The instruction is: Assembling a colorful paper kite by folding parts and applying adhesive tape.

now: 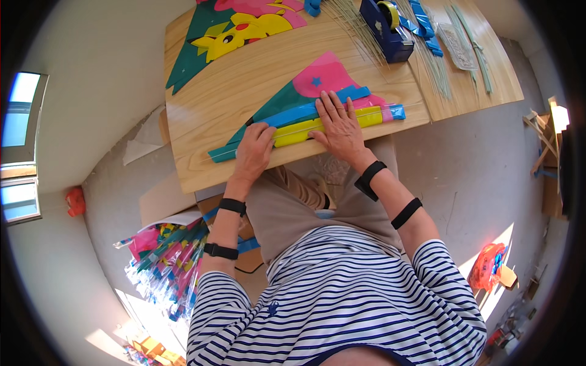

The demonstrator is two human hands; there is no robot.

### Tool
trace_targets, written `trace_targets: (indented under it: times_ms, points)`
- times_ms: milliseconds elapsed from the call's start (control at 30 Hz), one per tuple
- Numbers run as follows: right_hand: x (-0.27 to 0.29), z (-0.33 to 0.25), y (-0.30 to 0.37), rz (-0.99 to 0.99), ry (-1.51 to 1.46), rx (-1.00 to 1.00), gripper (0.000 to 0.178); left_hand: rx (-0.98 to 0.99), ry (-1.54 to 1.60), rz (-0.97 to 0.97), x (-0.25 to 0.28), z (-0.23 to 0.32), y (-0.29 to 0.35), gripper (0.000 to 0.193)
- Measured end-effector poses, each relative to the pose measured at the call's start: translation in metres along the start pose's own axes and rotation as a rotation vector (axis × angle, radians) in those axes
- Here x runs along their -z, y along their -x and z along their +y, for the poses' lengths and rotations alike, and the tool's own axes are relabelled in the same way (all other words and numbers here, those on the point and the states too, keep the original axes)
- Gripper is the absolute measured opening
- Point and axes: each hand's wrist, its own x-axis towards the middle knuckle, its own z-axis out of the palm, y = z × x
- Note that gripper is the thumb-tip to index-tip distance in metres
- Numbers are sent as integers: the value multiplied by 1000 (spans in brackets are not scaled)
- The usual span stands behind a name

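A folded kite point(326, 70) of thin pink, green, yellow and blue sheet lies near the table's front edge. Along its yellow front fold runs a thin pale rod point(296, 129), and a blue strip point(292, 114) lies just behind it. My left hand point(253, 149) is closed at the kite's left part, fingers bunched on the fold; the fingertips' exact hold is partly hidden. Toward the right end, my right hand point(340, 129) lies flat on the sheet, fingers stretched out over the blue strip and thumb by the yellow fold.
On the wooden table point(201, 110), another printed kite sheet point(250, 36) lies far left. A blue tape dispenser point(390, 36) stands far right beside thin rods point(354, 27) and a clear bag point(458, 49). Several colourful sheets point(168, 262) hang low left. A red bag point(486, 268) sits lower right.
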Motion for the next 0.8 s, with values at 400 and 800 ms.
trace_targets:
  times_ms: [400, 800]
  points:
    - [-2, 3, 0, 13, -16, 21, 85, -106, -151, -45, -4, -10, 12, 34]
    - [17, 13, -8, -111, -177, 74, 69, -31, -3, 10, -3, -14, 6, 16]
